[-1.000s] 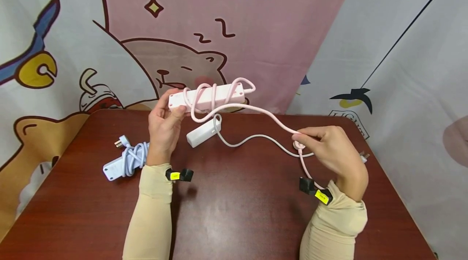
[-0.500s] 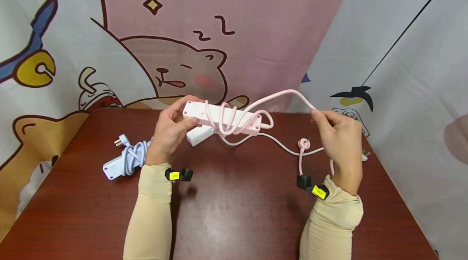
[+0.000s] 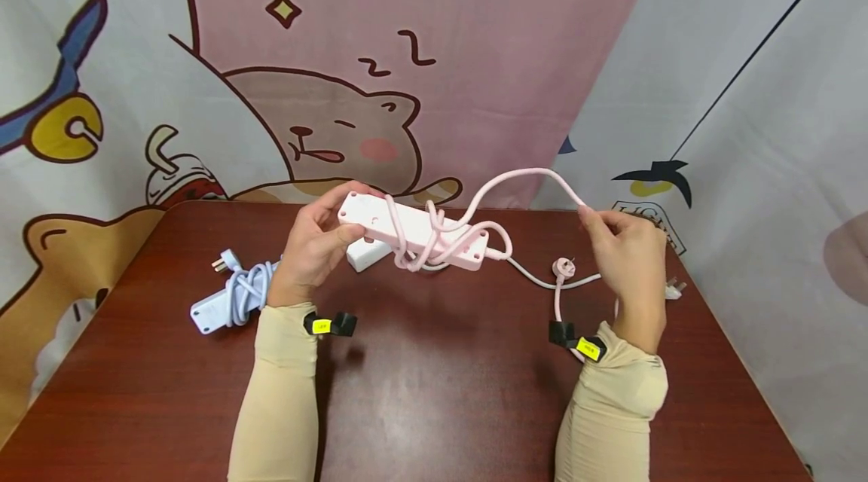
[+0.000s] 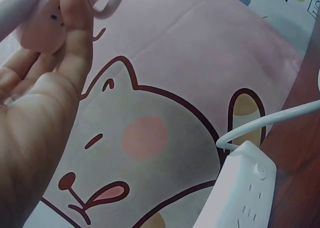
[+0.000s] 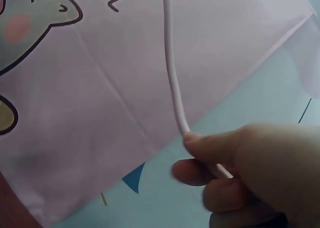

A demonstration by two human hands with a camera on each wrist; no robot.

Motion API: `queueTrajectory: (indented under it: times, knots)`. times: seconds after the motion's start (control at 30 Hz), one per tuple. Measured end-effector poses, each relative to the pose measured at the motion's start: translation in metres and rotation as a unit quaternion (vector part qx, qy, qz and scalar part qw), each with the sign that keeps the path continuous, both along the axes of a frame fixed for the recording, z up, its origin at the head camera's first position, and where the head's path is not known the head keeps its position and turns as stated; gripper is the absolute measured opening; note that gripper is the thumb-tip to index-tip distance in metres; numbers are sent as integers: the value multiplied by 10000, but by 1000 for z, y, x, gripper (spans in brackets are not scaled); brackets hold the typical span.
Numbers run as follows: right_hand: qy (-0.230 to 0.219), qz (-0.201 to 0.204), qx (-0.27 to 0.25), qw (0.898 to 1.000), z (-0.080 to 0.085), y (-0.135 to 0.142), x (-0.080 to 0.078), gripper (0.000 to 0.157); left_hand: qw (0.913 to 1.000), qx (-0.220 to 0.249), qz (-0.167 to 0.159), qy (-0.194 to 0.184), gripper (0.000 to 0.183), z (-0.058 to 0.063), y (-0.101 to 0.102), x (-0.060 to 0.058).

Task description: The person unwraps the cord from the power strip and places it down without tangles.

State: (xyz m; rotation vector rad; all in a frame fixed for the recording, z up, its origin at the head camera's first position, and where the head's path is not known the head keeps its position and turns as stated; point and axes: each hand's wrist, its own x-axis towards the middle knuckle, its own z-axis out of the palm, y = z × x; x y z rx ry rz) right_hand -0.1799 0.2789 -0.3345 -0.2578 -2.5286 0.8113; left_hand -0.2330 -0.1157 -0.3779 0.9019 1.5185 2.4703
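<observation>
My left hand [image 3: 308, 245] grips one end of a pink power strip [image 3: 369, 212], holding it above the table with its far end tilted down to the right. Several loose turns of its pink cord [image 3: 518, 172] wrap around the body. Between thumb and fingers, my right hand [image 3: 627, 263] pinches that cord, which arches up from the strip. The cord's round pink plug [image 3: 563, 268] lies on the table to the left of the right hand. In the right wrist view the cord [image 5: 170, 62] runs down into the fingers.
Behind the pink strip lies a white power strip [image 3: 366, 252]; its white cord [image 3: 532, 275] stretches right to a plug [image 3: 673, 289]. A blue power strip [image 3: 212, 312] wrapped in its cord rests at left on the brown table [image 3: 434, 392]. A printed curtain [image 3: 508, 75] hangs behind.
The pink strip has moved right and down and now tilts the other way. My right hand has moved up and right with the cord, whose turns look looser.
</observation>
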Motion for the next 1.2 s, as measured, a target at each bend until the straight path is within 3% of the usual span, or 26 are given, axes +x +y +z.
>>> queueTrajectory:
  times: [0.23, 0.47, 0.67, 0.8, 0.93, 1.07, 1.13, 1.2]
  knots:
    - [-683, 396, 392, 9961, 1, 3, 4, 42, 9998, -50, 167, -84, 43, -1, 2, -1]
    - [-1102, 259, 261, 9932, 3, 1, 6, 34, 9988, 336, 351, -98, 42, -1, 4, -1]
    - [-1977, 544, 164, 9786, -1, 5, 2, 44, 9978, 478, 461, -84, 44, -2, 7, -1]
    - [-2112, 858, 155, 9735, -2, 5, -3, 52, 9981, 362, 492, -81, 44, -1, 8, 0]
    - [-1608, 1098, 223, 9806, 5, -2, 1, 51, 9988, 270, 400, -42, 44, 0, 10, 0]
    - [-242, 1352, 161, 9904, 18, -18, 10, 40, 9994, 113, 325, 12, 44, -1, 13, -1]
    - [685, 1600, 18, 9847, 22, -30, 13, 31, 9994, 23, 351, 36, 44, -1, 14, -1]
    - [1489, 1996, -108, 9684, 25, -43, 14, 26, 9992, -44, 400, 40, 44, -2, 14, -1]
